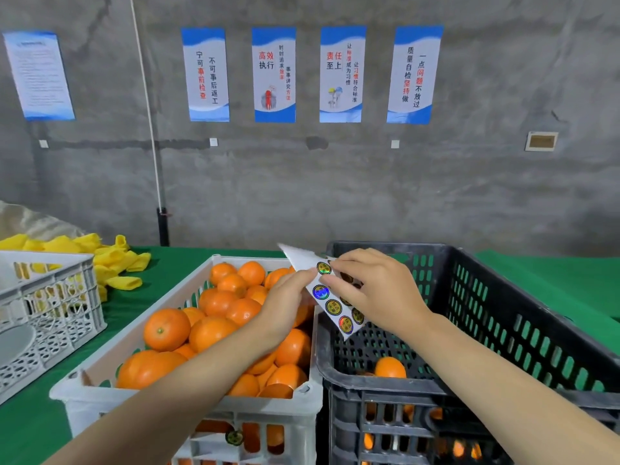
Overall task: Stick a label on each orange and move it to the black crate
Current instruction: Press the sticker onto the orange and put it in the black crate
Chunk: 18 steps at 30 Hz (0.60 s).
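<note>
Above the seam between two slatted plastic crates, both hands meet on a white label sheet [330,298] of round, shiny labels. The left hand [285,297] pinches its edge. The right hand [379,290] pinches near the top and hides several labels, so whether one is lifted cannot be told. Smooth oranges [208,330] fill the white crate [87,411]. One orange [390,367] lies in the black crate [419,387], with others only glimpsed through its slats. Both crates stand on a green surface [161,273].

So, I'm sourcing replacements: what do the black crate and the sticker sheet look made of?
The black crate: moulded plastic by the look, matte, with slotted walls. The sticker sheet: probably white backing paper; its round labels shimmer like holographic foil.
</note>
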Available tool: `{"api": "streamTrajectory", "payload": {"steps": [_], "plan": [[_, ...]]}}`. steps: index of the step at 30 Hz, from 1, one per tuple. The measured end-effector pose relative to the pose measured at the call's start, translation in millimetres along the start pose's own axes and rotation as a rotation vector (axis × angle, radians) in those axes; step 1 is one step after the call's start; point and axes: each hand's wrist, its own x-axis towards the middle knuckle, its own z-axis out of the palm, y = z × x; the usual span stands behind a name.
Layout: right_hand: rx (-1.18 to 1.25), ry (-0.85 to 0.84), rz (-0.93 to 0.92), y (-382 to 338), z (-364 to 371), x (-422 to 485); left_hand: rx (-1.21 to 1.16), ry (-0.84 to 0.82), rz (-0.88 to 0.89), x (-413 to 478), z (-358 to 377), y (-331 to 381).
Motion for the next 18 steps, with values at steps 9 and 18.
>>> {"api": "streamTrajectory", "payload": {"steps": [9, 18], "plan": [[-0.07, -0.009, -0.164, -3, 0, 0, 0.172, 0.069, -0.077, 5, -1, -13], [-0.081, -0.236, -0.125, -4, 1, 0, 0.793, 0.051, 0.142, -5, -13, -12]]}}
